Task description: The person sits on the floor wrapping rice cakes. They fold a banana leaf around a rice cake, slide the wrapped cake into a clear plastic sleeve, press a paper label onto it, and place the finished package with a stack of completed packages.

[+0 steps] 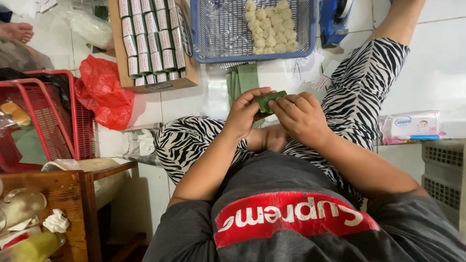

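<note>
A small packet wrapped in green leaf [270, 100] is held between both hands above my lap. My left hand [244, 114] grips its left end with thumb and fingers. My right hand [302, 116] closes over its right end from above. Just beyond the hands, a stack of cut green leaf strips [241, 79] lies on the white tiled floor. Further ahead stands a blue plastic basket [206, 29] lined with clear plastic, holding several pale round dough balls [272, 26].
A cardboard box [116, 53] holds several rows of labelled wrapped rolls [150, 41]. A red plastic bag [102, 92] and a red basket [46, 114] lie at left, a wooden table [63, 194] near left, a wet-wipes pack [410, 127] at right, another person's foot [17, 31] far left.
</note>
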`<state>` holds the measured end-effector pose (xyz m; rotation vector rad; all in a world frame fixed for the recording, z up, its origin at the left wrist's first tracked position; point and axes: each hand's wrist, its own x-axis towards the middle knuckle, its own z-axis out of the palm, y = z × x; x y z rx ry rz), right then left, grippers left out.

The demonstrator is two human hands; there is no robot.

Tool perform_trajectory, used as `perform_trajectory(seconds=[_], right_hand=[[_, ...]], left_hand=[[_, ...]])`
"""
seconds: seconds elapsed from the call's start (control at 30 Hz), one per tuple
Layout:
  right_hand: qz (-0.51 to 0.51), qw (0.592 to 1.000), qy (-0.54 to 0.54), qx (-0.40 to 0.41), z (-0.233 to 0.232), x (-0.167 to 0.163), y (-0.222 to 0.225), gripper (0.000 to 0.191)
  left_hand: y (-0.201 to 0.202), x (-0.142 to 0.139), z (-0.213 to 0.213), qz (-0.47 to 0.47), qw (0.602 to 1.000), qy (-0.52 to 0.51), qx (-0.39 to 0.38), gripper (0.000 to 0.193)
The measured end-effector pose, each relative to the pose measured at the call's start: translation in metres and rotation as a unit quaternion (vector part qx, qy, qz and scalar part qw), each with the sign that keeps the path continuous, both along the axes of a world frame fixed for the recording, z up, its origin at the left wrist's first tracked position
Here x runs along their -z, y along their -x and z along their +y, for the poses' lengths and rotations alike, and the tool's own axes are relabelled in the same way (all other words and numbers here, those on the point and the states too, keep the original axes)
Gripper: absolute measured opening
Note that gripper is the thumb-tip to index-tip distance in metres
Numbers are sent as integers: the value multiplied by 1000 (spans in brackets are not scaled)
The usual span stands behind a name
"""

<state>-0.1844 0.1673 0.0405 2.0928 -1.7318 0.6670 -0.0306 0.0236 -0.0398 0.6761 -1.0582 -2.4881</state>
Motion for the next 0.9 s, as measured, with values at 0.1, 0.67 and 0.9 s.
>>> perform_trajectory(seconds=[0.1,0.67,0.9], right_hand=[[-2,1000,-22,1,-1,-2,-1,47],[-781,589,-205,-16,-10,69,8,46],[-839,493,-216,76,-10,136,24,43]], left_hand=[[-4,1,-3,-3,1000,-18,-1,32],[-7,54,1,21,992,122,31,51],[-13,80,-116,-493,800,340,29,75]])
